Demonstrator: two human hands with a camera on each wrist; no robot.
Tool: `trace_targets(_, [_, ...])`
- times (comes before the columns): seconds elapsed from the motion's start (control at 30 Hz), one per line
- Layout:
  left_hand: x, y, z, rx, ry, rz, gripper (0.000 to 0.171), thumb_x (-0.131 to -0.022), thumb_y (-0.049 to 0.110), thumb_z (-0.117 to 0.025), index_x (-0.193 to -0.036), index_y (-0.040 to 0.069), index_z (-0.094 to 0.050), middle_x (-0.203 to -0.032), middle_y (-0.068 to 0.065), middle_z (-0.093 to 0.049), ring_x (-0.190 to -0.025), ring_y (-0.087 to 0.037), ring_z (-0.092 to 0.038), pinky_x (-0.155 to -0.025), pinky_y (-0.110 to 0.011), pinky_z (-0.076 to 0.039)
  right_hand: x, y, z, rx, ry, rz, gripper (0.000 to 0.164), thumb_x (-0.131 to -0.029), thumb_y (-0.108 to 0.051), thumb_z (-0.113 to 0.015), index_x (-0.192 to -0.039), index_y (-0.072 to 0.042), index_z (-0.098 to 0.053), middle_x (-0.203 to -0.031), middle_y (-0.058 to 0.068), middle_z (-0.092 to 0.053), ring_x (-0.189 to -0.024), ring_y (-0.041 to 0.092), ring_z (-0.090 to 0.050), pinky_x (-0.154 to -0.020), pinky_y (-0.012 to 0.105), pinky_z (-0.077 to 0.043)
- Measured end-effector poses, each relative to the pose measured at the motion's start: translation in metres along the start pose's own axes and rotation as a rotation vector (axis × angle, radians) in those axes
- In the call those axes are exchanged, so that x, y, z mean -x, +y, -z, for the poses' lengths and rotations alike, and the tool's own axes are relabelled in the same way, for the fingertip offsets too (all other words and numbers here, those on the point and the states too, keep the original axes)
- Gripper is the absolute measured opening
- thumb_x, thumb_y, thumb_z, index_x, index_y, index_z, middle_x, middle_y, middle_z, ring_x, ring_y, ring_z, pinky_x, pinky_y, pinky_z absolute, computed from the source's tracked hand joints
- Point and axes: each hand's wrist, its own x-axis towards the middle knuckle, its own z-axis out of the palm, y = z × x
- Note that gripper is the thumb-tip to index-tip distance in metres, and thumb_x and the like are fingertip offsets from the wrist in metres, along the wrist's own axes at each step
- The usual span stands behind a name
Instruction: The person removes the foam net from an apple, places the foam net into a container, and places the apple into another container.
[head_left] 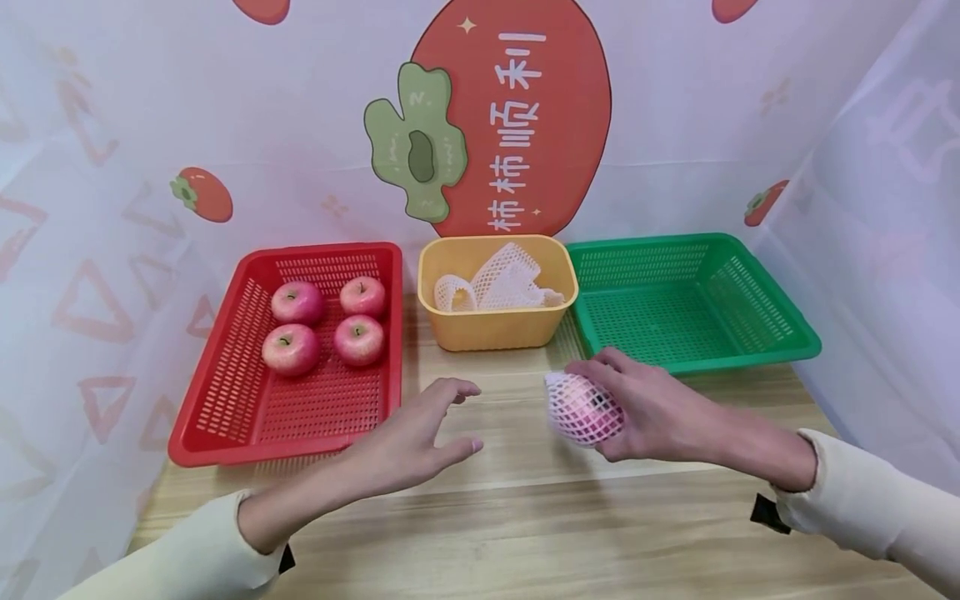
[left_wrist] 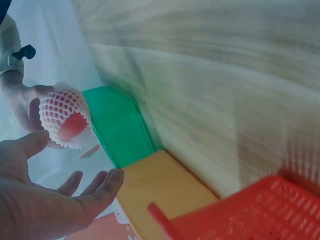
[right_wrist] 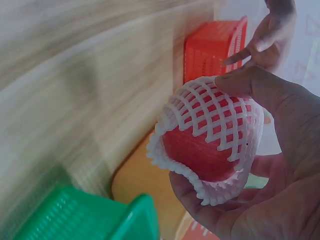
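My right hand (head_left: 656,412) grips an apple in a white foam net (head_left: 583,410), held above the table in front of the green basket. In the right wrist view, the thumb and fingers curl round the netted apple (right_wrist: 205,145), and red skin shows through the net's open end. My left hand (head_left: 408,437) hovers near the red basket's right front corner, thumb and fingers spread apart with nothing between them. From the left wrist view, the left hand (left_wrist: 55,195) appears palm up, apart from the netted apple beyond it.
A red basket (head_left: 217,367) at left holds several bare apples (head_left: 292,348). The yellow bin (head_left: 495,329) at the back middle contains white foam nets (head_left: 510,279). At right stands a green basket (head_left: 637,308). Printed white cloth (head_left: 667,125) hangs behind the wooden table (head_left: 480,517).
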Motion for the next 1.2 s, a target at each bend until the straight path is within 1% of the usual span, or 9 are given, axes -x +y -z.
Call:
trace_targets(0.13, [0.0,-0.002,-0.01,0.03,-0.007,-0.011,0.053,-0.098,0.028,-0.076,-0.143,0.008,-0.055,-0.139,-0.006,-0.062,-0.129,-0.027,-0.061,-0.107,-0.049,-0.052,0.002,-0.003,-0.011,-0.008,0.0,0.031,0.089,-0.066,-0.022,-0.096,-0.146,-0.012,-0.057,-0.122,0.004,-0.061,-0.098,0.016,-0.064,-0.078,0.03,-0.059])
trace_targets(0.27, [0.0,-0.006,-0.021,0.068,-0.012,-0.024,0.049,-0.098,0.026,-0.076,-0.139,0.006,-0.058,-0.136,-0.007,-0.064,-0.129,-0.027,-0.062,-0.104,-0.046,-0.055,0.004,-0.004,-0.024,-0.028,-0.014,0.031,0.091,-0.065,-0.021,-0.096,-0.147,-0.014,-0.056,-0.124,0.004,-0.06,-0.099,0.014,-0.064,-0.079,0.031,-0.058])
trace_targets(0.43, [-0.001,-0.013,-0.036,0.166,-0.039,-0.033,0.044,-0.099,0.02,-0.075,-0.136,0.002,-0.06,-0.136,-0.009,-0.064,-0.129,-0.033,-0.062,-0.103,-0.045,-0.056,0.007,-0.004,-0.042,-0.067,-0.035,0.027,0.092,-0.063,-0.019,-0.095,-0.147,-0.015,-0.056,-0.124,0.003,-0.059,-0.099,0.014,-0.063,-0.08,0.031,-0.057])
trace_targets(0.63, [-0.002,-0.02,-0.053,0.26,-0.066,-0.04,0.035,-0.1,0.018,-0.074,-0.129,0.002,-0.063,-0.133,-0.016,-0.065,-0.126,-0.038,-0.062,-0.102,-0.046,-0.057,0.012,-0.003,-0.064,-0.082,-0.018,0.065,0.092,-0.061,-0.018,-0.095,-0.145,-0.012,-0.057,-0.121,0.004,-0.059,-0.097,0.014,-0.063,-0.079,0.031,-0.057])
trace_targets(0.73, [-0.004,-0.022,-0.06,0.31,-0.079,-0.038,0.033,-0.1,0.015,-0.074,-0.127,-0.002,-0.064,-0.132,-0.019,-0.065,-0.125,-0.041,-0.062,-0.101,-0.046,-0.058,0.012,-0.003,-0.073,-0.095,-0.015,0.076,0.092,-0.061,-0.017,-0.095,-0.144,-0.012,-0.057,-0.12,0.005,-0.059,-0.097,0.015,-0.063,-0.079,0.03,-0.057])
trace_targets(0.9, [-0.008,-0.026,-0.071,0.398,-0.108,-0.019,0.03,-0.101,0.008,-0.071,-0.124,-0.009,-0.065,-0.127,-0.024,-0.066,-0.119,-0.042,-0.067,-0.095,-0.031,-0.06,0.013,-0.005,-0.081,-0.11,-0.029,0.058,0.091,-0.062,-0.017,-0.094,-0.145,-0.013,-0.056,-0.121,0.004,-0.058,-0.097,0.016,-0.064,-0.078,0.029,-0.058])
trace_targets(1.0, [-0.012,-0.029,-0.077,0.393,-0.109,-0.035,0.026,-0.101,0.005,-0.07,-0.122,-0.009,-0.067,-0.122,-0.024,-0.068,-0.113,-0.039,-0.071,-0.091,-0.023,-0.059,0.013,-0.006,-0.084,-0.108,-0.034,0.054,0.092,-0.062,-0.018,-0.094,-0.145,-0.013,-0.056,-0.122,0.005,-0.058,-0.098,0.017,-0.065,-0.079,0.03,-0.058])
trace_targets(1.07, [-0.014,-0.03,-0.081,0.361,-0.09,-0.074,0.023,-0.099,0.002,-0.071,-0.119,-0.009,-0.069,-0.118,-0.022,-0.071,-0.109,-0.036,-0.073,-0.09,-0.023,-0.059,0.012,-0.007,-0.086,-0.105,-0.031,0.059,0.092,-0.061,-0.018,-0.094,-0.145,-0.013,-0.056,-0.122,0.006,-0.058,-0.098,0.018,-0.065,-0.079,0.031,-0.059])
trace_targets(1.2, [-0.021,-0.03,-0.089,0.316,-0.048,-0.095,0.019,-0.096,-0.003,-0.072,-0.115,-0.006,-0.073,-0.111,-0.017,-0.074,-0.1,-0.028,-0.076,-0.086,-0.02,-0.059,0.012,-0.007,-0.088,-0.103,-0.014,0.075,0.092,-0.061,-0.019,-0.095,-0.145,-0.011,-0.055,-0.122,0.007,-0.059,-0.097,0.019,-0.066,-0.078,0.031,-0.059])
